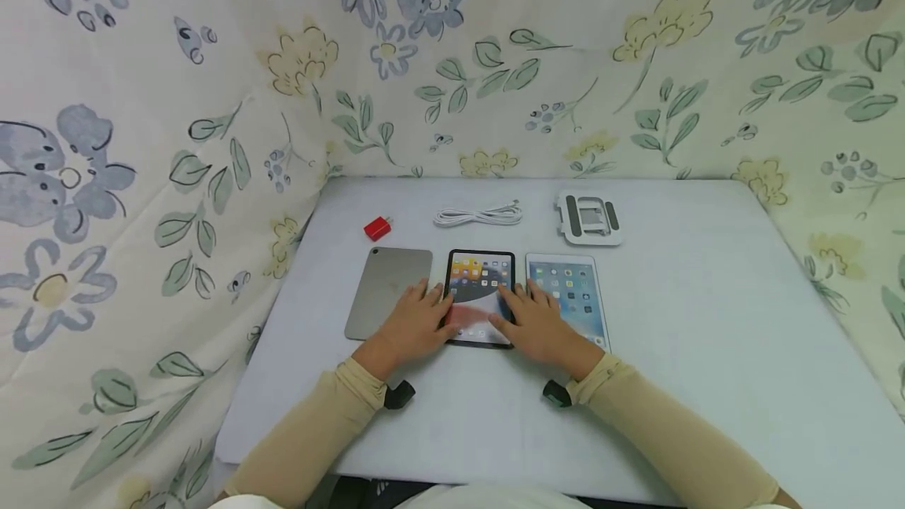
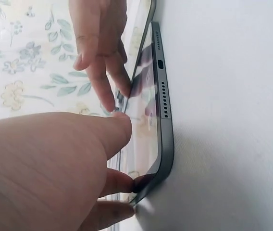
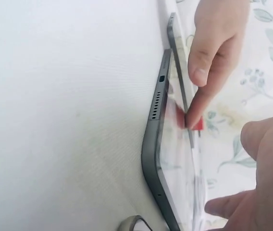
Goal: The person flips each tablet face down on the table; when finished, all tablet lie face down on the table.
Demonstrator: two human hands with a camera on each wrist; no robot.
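Between both hands lies the middle tablet [image 1: 477,313], dark-rimmed, with its screen lit and face up. My left hand [image 1: 417,323] reaches to its left edge; in the left wrist view the fingertips [image 2: 119,183] are right at the rim, and the thumb is over the screen. From the other side comes my right hand [image 1: 540,324], fingers spread over the middle tablet's right edge and the white tablet [image 1: 590,289] beside it. That one is lit too. Left of the middle tablet, a grey tablet [image 1: 378,285] lies back up, partly under the left hand.
Behind the tablets lie a red plug adapter [image 1: 378,228], a coiled white cable [image 1: 477,215] and a folded white stand [image 1: 589,218]. The white table [image 1: 707,320] is bordered at the back and left by a floral curtain [image 1: 438,100].
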